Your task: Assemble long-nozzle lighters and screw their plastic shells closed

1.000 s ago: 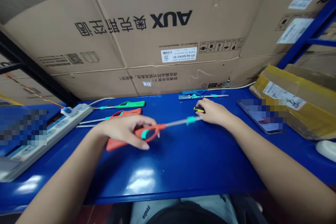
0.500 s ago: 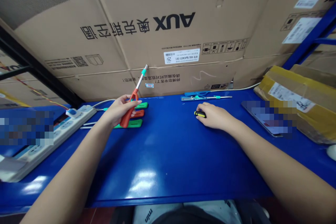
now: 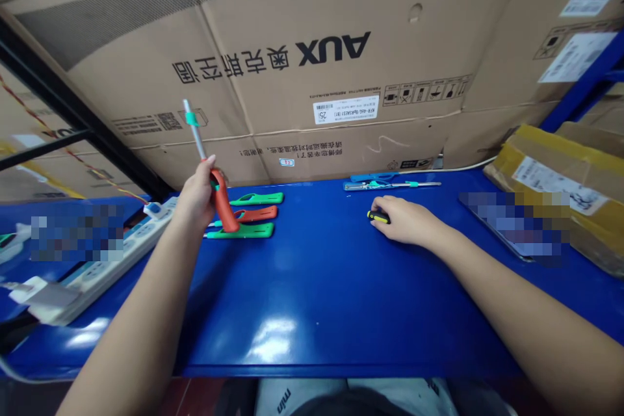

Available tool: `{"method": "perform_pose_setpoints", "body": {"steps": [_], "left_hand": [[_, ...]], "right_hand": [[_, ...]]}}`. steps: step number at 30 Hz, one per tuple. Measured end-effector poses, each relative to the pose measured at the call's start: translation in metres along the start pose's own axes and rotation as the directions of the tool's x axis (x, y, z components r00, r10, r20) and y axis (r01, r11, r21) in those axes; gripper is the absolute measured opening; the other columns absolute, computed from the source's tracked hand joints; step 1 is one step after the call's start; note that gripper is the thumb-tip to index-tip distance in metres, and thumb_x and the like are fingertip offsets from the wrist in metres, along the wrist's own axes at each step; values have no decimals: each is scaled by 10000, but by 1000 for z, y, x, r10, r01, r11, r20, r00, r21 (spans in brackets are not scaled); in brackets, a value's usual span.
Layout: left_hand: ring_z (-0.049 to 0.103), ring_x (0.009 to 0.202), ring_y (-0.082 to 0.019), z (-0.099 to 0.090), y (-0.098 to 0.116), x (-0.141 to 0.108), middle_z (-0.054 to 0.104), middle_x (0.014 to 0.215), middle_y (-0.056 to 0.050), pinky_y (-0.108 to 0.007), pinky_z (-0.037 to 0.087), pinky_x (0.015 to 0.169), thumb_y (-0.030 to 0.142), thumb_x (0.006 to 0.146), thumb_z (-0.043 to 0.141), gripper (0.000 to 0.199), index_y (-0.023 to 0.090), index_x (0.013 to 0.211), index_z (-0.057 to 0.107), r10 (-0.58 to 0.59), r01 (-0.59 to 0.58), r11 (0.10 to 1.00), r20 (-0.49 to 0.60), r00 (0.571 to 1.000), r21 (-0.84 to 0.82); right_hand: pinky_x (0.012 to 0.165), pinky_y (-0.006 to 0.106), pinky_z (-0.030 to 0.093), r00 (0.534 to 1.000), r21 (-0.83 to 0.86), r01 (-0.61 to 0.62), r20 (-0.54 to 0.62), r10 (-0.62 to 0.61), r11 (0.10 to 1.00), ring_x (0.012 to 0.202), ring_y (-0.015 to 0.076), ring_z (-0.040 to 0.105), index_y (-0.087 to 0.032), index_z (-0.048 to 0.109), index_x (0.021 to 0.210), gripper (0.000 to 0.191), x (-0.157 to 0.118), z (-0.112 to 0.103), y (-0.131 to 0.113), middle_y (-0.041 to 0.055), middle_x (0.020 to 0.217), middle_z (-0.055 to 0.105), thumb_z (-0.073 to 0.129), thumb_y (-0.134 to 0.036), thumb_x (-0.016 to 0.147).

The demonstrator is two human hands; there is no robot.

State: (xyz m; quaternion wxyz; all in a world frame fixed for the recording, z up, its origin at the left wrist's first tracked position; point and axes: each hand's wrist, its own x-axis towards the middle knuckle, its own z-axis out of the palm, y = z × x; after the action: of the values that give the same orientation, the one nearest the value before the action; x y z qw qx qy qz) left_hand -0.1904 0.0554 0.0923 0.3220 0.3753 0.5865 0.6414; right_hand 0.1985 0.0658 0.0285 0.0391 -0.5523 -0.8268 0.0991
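Our left hand is wrapped around an orange lighter, raised over the left half of the table, its metal tube pointing up in front of the big carton that walls off the back edge. Around its handle lie an upper green lighter, a second orange lighter and a lower green lighter; we cannot tell whether the handle touches them. A power strip slants along that side. Our right hand, fingers curled narrow around a yellow-and-black tool, is near a clear-bodied lighter by the back edge. Between our hands, a broad stretch of table runs down to the front edge, while a phone and a taped box limit movement rightward.
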Motion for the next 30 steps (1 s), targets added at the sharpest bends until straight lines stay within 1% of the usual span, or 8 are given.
{"method": "perform_pose_setpoints", "body": {"steps": [4, 7, 10, 17, 20, 22, 27, 30], "left_hand": [[404, 398, -82, 0, -12, 14, 468, 526, 43, -194, 370, 405, 429, 990, 544, 400, 170, 687, 513, -109, 102, 993, -114, 987, -62], [670, 833, -174, 5, -22, 20, 679, 1019, -85, -323, 586, 737, 370, 989, 592, 277, 113, 1079, 644, -210, 204, 976, -82, 974, -76], [639, 1111, -250, 14, -29, 22, 608, 1302, -113, -468, 570, 925, 355, 974, 630, 385, 164, 1305, 580, -282, 279, 957, -27, 959, -80], [658, 1050, -229, 38, -36, -3, 635, 1242, -105, -433, 585, 883, 353, 976, 626, 351, 151, 1262, 600, -244, 256, 959, 110, 963, -118], [643, 644, -105, 54, -39, -26, 687, 812, -63, -218, 569, 639, 303, 965, 642, 220, 91, 906, 660, -220, 252, 957, 209, 953, -143], [623, 552, -98, 66, -41, -42, 665, 682, -35, -200, 564, 577, 314, 925, 698, 230, 110, 833, 645, -216, 265, 951, 276, 937, -158], [638, 516, -95, 85, -47, -74, 663, 620, -21, -194, 589, 577, 318, 932, 691, 252, 125, 783, 629, -213, 300, 932, 363, 907, -202], [660, 531, -98, 92, -50, -86, 664, 608, -19, -191, 599, 606, 335, 949, 670, 268, 125, 786, 634, -210, 311, 923, 381, 900, -226]], "right_hand": [[704, 325, 471, 1000, 7, -10, 3, 10, 1000, 1010, 283, 682, -221, 618, 1116, 245, 0, -1, -2, 104, 1189, 704, 566, -353, 916], [685, 323, 460, 1000, 14, -10, 2, 10, 1000, 1006, 291, 685, -216, 613, 1110, 246, 0, 0, -2, 109, 1178, 714, 564, -354, 913], [680, 323, 454, 1000, 23, 3, -4, -3, 1000, 996, 291, 688, -211, 608, 1100, 242, 0, 0, -2, 112, 1175, 717, 554, -357, 916], [712, 337, 465, 999, 53, 37, -41, -35, 998, 996, 296, 675, -200, 603, 1120, 249, 1, 5, -2, 127, 1178, 695, 559, -335, 916], [765, 367, 480, 996, 81, 64, -74, -58, 995, 1000, 309, 656, -191, 610, 1093, 221, 2, 9, -2, 138, 1131, 667, 563, -307, 911], [817, 396, 485, 993, 116, 84, -98, -72, 990, 1021, 320, 638, -191, 622, 1048, 181, 2, 10, -1, 137, 1083, 651, 580, -276, 894], [1038, 520, 402, 972, 320, 164, -211, -99, 933, 1222, 350, 534, -182, 623, 1040, 165, 2, 9, -10, 160, 1168, 617, 541, -246, 912], [1019, 458, 454, 964, 528, 230, -239, -117, 818, 1191, 272, 580, -197, 586, 1113, 259, -1, 9, -27, 139, 1242, 623, 414, -359, 1004]]}}
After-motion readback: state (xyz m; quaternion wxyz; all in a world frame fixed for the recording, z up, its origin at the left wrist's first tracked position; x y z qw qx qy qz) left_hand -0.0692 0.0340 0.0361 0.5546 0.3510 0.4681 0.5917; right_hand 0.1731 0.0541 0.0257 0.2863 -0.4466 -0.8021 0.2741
